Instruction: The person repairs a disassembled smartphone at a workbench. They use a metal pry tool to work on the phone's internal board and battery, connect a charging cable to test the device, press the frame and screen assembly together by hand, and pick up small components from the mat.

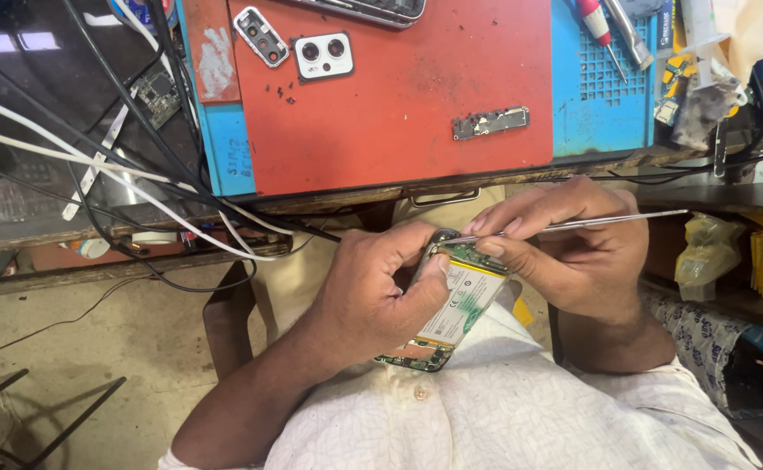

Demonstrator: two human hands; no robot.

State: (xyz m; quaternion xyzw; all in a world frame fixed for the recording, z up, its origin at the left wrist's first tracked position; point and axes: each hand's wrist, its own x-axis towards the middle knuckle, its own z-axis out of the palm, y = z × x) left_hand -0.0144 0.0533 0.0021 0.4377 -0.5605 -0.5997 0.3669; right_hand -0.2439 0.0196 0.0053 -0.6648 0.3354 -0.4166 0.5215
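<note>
Left hand (373,292) grip clamped round an opened phone (453,300), back off, battery and green boards showing, held over the lap just below the table's (381,196) near edge. Right hand (573,248) grip pinched on metal tweezers (573,224), tip touching phone's top end. On red mat (399,96): camera cover (322,56) at far edge, small metal part (489,123) nr the mat's right edge.

opened phone (451,305) with white battery, tilted, metal tweezers (590,223) at its top
</note>
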